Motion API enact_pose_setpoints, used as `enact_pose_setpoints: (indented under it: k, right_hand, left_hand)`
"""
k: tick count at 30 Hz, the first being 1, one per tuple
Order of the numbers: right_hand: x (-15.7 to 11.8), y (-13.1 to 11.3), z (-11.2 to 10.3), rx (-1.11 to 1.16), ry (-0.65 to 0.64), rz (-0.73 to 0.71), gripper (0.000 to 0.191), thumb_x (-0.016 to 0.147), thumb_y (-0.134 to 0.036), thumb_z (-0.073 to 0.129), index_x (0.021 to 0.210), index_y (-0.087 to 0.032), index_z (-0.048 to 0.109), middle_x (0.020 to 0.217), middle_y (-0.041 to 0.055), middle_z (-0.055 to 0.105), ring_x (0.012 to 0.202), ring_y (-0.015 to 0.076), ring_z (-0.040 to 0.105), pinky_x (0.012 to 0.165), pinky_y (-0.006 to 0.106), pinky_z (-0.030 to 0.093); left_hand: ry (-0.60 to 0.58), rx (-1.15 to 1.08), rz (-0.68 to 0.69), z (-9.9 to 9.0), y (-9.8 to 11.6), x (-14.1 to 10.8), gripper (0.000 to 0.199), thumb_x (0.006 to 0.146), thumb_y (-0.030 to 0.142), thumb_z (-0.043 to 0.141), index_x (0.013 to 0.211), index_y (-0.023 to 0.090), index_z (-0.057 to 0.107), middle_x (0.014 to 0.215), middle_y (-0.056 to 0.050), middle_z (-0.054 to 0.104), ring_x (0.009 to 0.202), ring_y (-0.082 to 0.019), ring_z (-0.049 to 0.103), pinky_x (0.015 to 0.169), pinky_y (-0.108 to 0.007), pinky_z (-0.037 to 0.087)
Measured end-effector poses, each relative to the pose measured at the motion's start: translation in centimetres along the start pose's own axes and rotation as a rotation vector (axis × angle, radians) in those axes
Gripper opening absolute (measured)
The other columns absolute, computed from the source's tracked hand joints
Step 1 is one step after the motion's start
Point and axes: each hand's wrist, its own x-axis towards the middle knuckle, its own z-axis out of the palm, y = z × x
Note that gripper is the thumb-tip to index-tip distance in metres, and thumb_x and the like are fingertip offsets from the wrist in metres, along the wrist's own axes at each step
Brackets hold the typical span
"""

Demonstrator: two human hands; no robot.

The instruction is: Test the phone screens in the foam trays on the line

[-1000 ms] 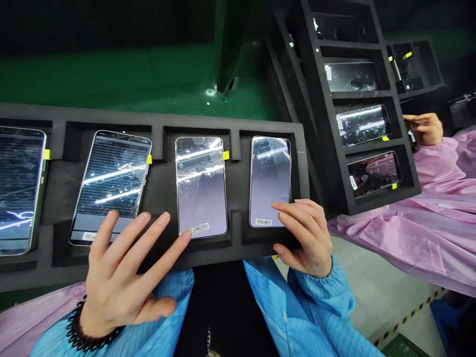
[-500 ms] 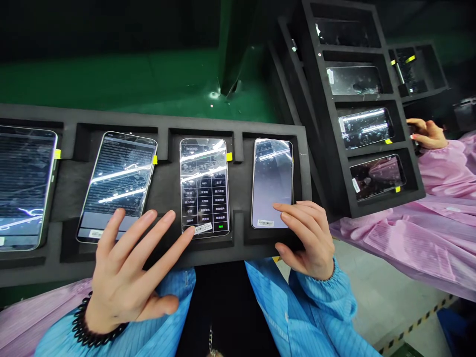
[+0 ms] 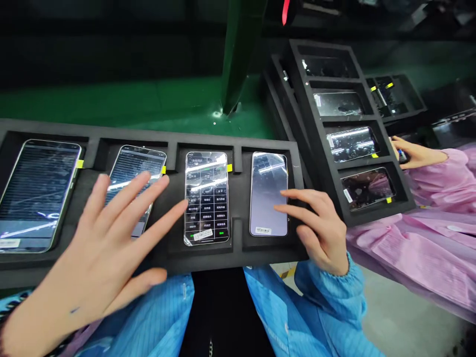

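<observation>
The menu-grid smartphone (image 3: 207,203) lies in the black foam tray (image 3: 215,259) beside a lilac-screened smartphone (image 3: 266,198). The left hand (image 3: 107,238) spreads wide, index fingertip at the grid's left edge; the right hand (image 3: 323,223), fingers loosely parted, points two over the lilac screen. Contact I can't tell.

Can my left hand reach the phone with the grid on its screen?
Probably yes: your left hand has its index fingertip at the left edge of that phone, and only a small label seems to lie over its screen.
</observation>
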Motion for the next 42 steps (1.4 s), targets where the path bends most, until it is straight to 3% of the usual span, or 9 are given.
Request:
enact_pose_setpoints:
  k: [5,12,16,18,22,27,32,38,42]
  right_hand:
    - [2.3,0.6,0.7,-0.156,0.158,0.082,0.028,0.100,-0.024,0.048,0.115,-0.024,0.071,0.128,0.0082,0.066,0.115,0.0278,0.059,0.099,0.050,0.046]
    - [0.1,0.8,0.8,0.006,0.022,-0.245,0.036,0.100,-0.027,0.042,0.103,-0.029,0.078,0.137,0.0055,0.062,0.112,0.0248,0.057,0.104,0.052,0.045]
    - [-0.4,0.4,0.6,-0.016,-0.104,-0.296,0.031,0.098,-0.023,0.046,0.104,-0.024,0.077,0.135,0.0093,0.064,0.113,0.0237,0.056,0.104,0.049,0.045]
    - [-0.2,0.3,0.6,-0.005,-0.087,-0.293,0.032,0.099,-0.024,0.045,0.105,-0.022,0.076,0.134,0.0116,0.064,0.113,0.0245,0.057,0.101,0.049,0.047]
    - [0.5,0.5,0.6,0.014,0.024,-0.256,0.038,0.102,-0.030,0.039,0.110,-0.019,0.074,0.132,0.0141,0.064,0.111,0.0266,0.057,0.094,0.049,0.051]
    - [0.8,0.6,0.8,0.006,0.037,-0.242,0.034,0.102,-0.030,0.042,0.112,-0.021,0.073,0.132,0.0116,0.063,0.110,0.0267,0.057,0.094,0.050,0.051]
    - [1.0,0.5,0.8,-0.202,0.148,0.013,0.033,0.101,-0.026,0.044,0.120,-0.021,0.071,0.141,0.0116,0.057,0.122,0.0302,0.052,0.104,0.053,0.044]
    - [2.2,0.5,1.0,-0.340,-0.042,0.117,0.038,0.103,-0.036,0.044,0.135,-0.025,0.061,0.157,0.0110,0.041,0.135,0.0318,0.043,0.114,0.056,0.036]
    - [1.9,0.6,0.9,-0.324,0.043,0.151,0.039,0.103,-0.035,0.044,0.138,-0.025,0.057,0.155,0.0115,0.043,0.135,0.0326,0.044,0.113,0.056,0.037]
  left_hand:
    - [0.056,0.062,0.163,0.6,-2.5,4.1,0.058,0.103,0.047,0.034,0.158,0.034,0.022,0.170,-0.004,0.016,0.156,-0.034,0.019,0.126,-0.066,0.005]
    - [0.122,-0.022,0.126,2.2,-3.1,3.5,0.053,0.102,0.049,0.028,0.154,0.041,0.031,0.168,0.009,0.020,0.152,-0.037,0.029,0.128,-0.066,0.007]
    - [0.090,-0.053,0.101,1.8,-2.9,3.4,0.051,0.102,0.052,0.028,0.152,0.044,0.034,0.168,0.013,0.019,0.153,-0.036,0.028,0.128,-0.067,0.005]
    - [0.054,-0.049,0.111,1.9,-2.9,3.6,0.051,0.102,0.051,0.030,0.153,0.045,0.031,0.169,0.011,0.017,0.154,-0.035,0.026,0.128,-0.067,0.002]
    - [-0.016,-0.022,0.085,2.5,-3.0,4.1,0.054,0.102,0.050,0.031,0.155,0.044,0.025,0.170,0.004,0.014,0.156,-0.034,0.018,0.127,-0.065,-0.003]
    - [-0.071,-0.004,0.042,2.9,-3.2,4.6,0.058,0.101,0.055,0.031,0.157,0.042,0.024,0.171,-0.001,0.011,0.157,-0.036,0.013,0.126,-0.066,-0.003]
    - [-0.069,0.016,0.068,3.0,-3.3,4.5,0.058,0.101,0.055,0.030,0.157,0.044,0.020,0.171,0.001,0.010,0.157,-0.037,0.015,0.125,-0.068,-0.003]
    - [-0.026,0.024,0.052,2.7,-3.3,4.2,0.060,0.100,0.053,0.025,0.159,0.040,0.016,0.171,0.002,0.009,0.156,-0.038,0.016,0.125,-0.072,0.002]
    - [-0.040,0.010,0.060,2.4,-3.6,4.1,0.061,0.100,0.050,0.028,0.159,0.038,0.018,0.171,0.002,0.005,0.155,-0.042,0.015,0.124,-0.073,0.000]
